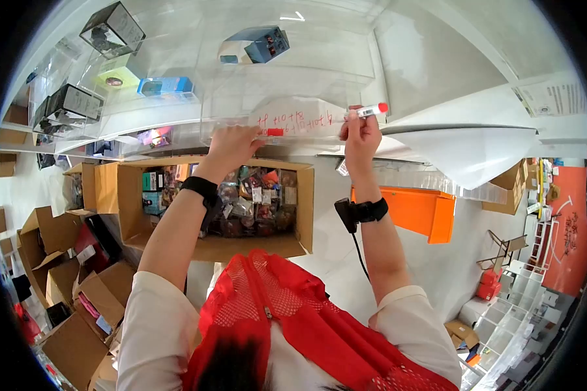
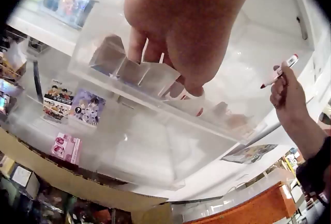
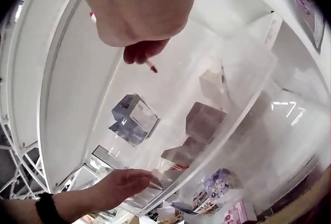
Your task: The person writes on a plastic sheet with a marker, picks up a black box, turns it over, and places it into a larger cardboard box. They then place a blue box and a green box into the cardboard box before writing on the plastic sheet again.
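In the head view, my left hand (image 1: 233, 151) is at the front edge of a clear display case (image 1: 346, 85), beside a small red patch (image 1: 275, 132) and red handwriting (image 1: 300, 124). Its fingers extend down by the case's rim in the left wrist view; what they touch is partly hidden. My right hand (image 1: 362, 140) grips a white marker (image 1: 368, 111), red end outward. From the left wrist view, the marker's (image 2: 279, 71) dark tip points left, off the case's surface. The right wrist view shows the tip too, below my right hand (image 3: 145, 51).
Boxed figures (image 1: 113, 29) and a blue box (image 1: 165, 86) stand in the cases at left; another box (image 1: 267, 44) lies farther back. Below the edge is a cardboard box (image 1: 241, 247) of packaged goods. An orange bin (image 1: 411, 212) stands at right.
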`<state>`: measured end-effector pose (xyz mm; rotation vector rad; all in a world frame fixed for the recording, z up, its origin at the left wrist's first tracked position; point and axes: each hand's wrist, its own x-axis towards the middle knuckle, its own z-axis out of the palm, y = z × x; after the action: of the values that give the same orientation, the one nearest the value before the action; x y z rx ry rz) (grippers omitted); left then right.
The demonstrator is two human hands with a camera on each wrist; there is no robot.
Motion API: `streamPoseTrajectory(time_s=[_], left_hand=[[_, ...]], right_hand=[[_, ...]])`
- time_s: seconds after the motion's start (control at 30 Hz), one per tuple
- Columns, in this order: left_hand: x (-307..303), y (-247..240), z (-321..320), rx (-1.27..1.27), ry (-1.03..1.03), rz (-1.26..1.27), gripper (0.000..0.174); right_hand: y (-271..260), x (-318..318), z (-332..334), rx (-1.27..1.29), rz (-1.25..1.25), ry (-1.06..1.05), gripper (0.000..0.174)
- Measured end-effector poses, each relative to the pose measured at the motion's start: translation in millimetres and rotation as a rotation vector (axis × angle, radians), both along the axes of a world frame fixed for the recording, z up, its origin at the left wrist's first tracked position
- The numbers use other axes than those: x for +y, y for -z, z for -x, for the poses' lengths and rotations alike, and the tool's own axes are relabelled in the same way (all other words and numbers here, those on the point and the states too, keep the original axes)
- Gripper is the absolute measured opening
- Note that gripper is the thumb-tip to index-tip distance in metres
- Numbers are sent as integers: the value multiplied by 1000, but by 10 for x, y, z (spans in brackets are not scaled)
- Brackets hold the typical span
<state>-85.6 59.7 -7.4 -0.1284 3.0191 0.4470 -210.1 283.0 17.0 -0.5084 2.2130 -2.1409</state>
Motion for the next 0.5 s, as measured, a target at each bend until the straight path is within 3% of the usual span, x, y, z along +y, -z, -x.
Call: streamPoseTrajectory(time_s=[0.03,0.07,0.17,0.2,0.3,0.33,0.43,0.5], left_hand=[[5,-6,0,-17,-5,-5,28],[10,-20,6,-34,-11,-9,28],[-5,-3,24,-47,-6,10,28],[-1,1,23,-46,-1,19,28],[6,-8,11,-22,-5,-4,24],[8,-2,19,-60,-8,0,25],[4,15,40,-129,-13,22,27],[4,7,39,-105,-14,46,31]], right_hand=[[52,3,39,-36,-108,56,9],[104,-39,104,114,-172,136,9],[120,-163,281,106,-324,134,15],[119,-223,297,90,-256,119,17],[280,-278,369,-47,-350,108,23],[368,-288,405,127,-560,192,29],[404,-283,417,128,-585,159,29],[288,-320,335,89,-502,288,29]])
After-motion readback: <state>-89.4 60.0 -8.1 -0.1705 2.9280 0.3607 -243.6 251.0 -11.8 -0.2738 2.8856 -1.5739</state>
